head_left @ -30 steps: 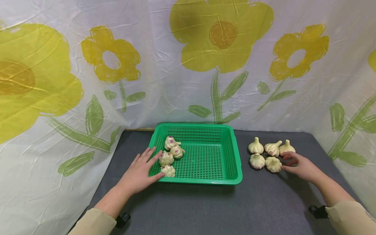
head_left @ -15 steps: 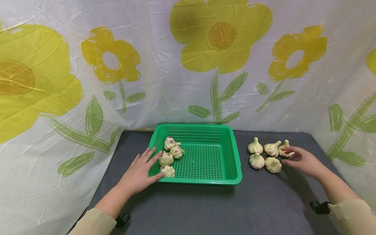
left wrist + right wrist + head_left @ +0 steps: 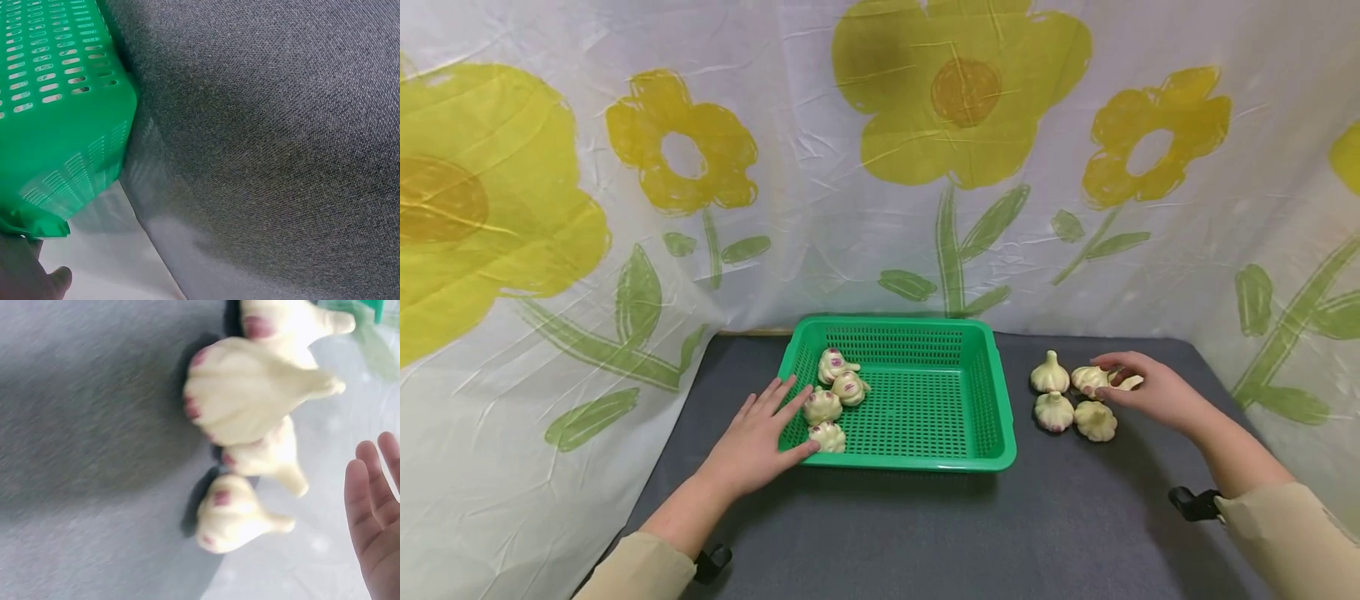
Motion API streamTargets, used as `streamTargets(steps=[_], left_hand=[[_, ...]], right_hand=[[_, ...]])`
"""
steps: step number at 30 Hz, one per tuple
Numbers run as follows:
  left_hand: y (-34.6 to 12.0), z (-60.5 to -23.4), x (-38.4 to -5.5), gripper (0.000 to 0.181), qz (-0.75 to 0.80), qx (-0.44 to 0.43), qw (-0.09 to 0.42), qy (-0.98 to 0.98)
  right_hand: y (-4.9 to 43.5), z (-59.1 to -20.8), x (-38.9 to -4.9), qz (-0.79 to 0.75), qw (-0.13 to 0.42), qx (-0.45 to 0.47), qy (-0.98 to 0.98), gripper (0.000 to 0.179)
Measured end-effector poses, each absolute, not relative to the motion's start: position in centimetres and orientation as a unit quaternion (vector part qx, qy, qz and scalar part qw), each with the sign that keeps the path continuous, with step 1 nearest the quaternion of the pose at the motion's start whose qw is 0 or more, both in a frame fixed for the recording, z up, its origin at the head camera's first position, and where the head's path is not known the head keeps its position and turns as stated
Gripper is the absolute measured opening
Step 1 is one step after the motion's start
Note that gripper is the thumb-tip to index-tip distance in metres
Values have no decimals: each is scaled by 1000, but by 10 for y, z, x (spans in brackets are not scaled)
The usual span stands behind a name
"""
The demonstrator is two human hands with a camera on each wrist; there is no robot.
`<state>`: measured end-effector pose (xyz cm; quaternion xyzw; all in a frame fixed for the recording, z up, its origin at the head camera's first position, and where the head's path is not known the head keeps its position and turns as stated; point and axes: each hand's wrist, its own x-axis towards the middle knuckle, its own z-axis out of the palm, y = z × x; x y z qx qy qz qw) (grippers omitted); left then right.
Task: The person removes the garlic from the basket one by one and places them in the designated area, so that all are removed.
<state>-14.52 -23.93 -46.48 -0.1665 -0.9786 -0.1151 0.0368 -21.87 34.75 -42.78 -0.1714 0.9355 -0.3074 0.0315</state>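
Note:
My left hand point(image 3: 752, 442) lies with fingers spread over the left front corner of a green plastic basket point(image 3: 891, 464). Part of that hand point(image 3: 28, 278) shows at the lower left in the left wrist view. Several garlic bulbs point(image 3: 849, 387) with purple patches sit along the basket's left side. On the right, several more garlic bulbs point(image 3: 1054, 412) stand close together. Over their back row hovers my right hand point(image 3: 1153, 392), fingers and thumb apart, partly hiding the rearmost right bulb point(image 3: 1127, 382). In the right wrist view, its fingers point(image 3: 359, 494) appear apart from the bulbs point(image 3: 250, 387).
A dark grey cloth-covered table point(image 3: 917, 533) extends in front of the basket. Behind it hangs a white curtain point(image 3: 820, 250) printed with yellow flowers, which also closes in both sides. A black strap point(image 3: 1195, 504) is on the right wrist.
My right hand has moved left and slightly back, from beside the front right bulb to over the back row. The left hand, basket and bulbs have stayed in place.

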Motion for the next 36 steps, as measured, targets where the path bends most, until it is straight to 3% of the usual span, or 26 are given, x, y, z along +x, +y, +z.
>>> streamTargets(steps=[36], left_hand=[[-241, -465, -146, 87, -115, -171, 36, -978]], right_hand=[[232, -388, -252, -341, 60, -242, 906, 43]])
